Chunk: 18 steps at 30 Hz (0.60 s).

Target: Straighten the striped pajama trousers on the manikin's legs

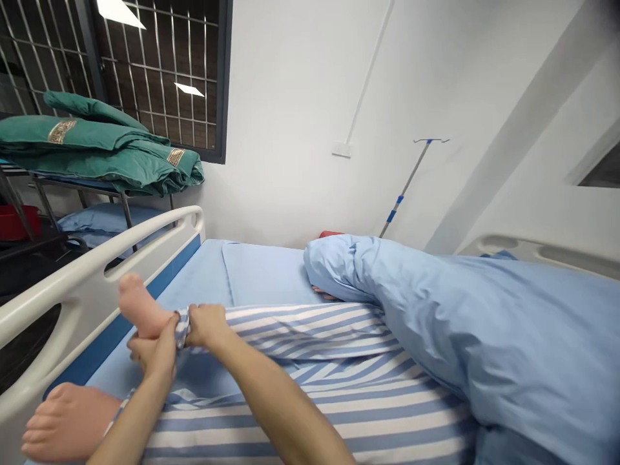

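A manikin lies on the bed in blue-and-white striped trousers (310,326). Its far foot (141,305) points upward, bare and smooth like plastic. My left hand (157,349) wraps round the ankle of that foot from below, thumb on the near side by the cuff. Just to its right, my right hand (207,323) grips the far trouser leg near its cuff, the cloth bunched between the two hands. The near foot (72,421) rests on the bed at lower left, partly behind my left forearm. A light blue quilt (431,310) covers the manikin's upper part.
A white bed end board (140,248) stands at the left, and another bed board (547,255) shows at the right. Green folded bedding (97,148) lies on a rack by the barred window. An IV pole (404,194) rises behind the bed.
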Motion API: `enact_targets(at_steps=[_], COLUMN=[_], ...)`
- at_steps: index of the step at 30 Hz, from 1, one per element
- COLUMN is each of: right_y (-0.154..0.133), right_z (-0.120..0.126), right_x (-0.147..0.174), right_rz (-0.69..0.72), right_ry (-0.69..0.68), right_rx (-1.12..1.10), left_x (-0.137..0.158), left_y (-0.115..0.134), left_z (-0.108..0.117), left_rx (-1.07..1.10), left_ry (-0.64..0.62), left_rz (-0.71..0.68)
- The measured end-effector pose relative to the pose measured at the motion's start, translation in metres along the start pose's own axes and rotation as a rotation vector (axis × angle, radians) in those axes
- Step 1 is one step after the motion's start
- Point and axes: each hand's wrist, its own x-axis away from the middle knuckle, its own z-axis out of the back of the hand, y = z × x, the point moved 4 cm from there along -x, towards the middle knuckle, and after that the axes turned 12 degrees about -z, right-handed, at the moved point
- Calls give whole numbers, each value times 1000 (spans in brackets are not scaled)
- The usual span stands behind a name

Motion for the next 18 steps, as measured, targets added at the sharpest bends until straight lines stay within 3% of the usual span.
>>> enact_targets(at_steps=[1, 6, 8, 11, 14, 16, 18], right_y=[3, 45, 70, 112, 138, 140, 132], right_z=[27, 187, 247, 313, 347, 350, 338], right_x=[2, 22, 36, 54, 67, 69, 65], right_rz=[4, -27, -9, -63, -89, -77, -70], right_ry=[38, 222, 313, 420, 518, 537, 524], right_rx=[-18, -169, -242, -316, -353, -350, -335], left_x=[3, 29, 51, 92, 120, 123, 113], left_y=[27, 213, 286, 372, 416, 420, 407], left_z=[7, 33, 36, 42, 43, 41, 39], left_rx=[57, 277, 361, 463, 528, 545, 518], left_ry=[36, 148, 135, 142, 89, 75, 90], left_rz=[-1, -422, -552, -733, -732, -714, -704])
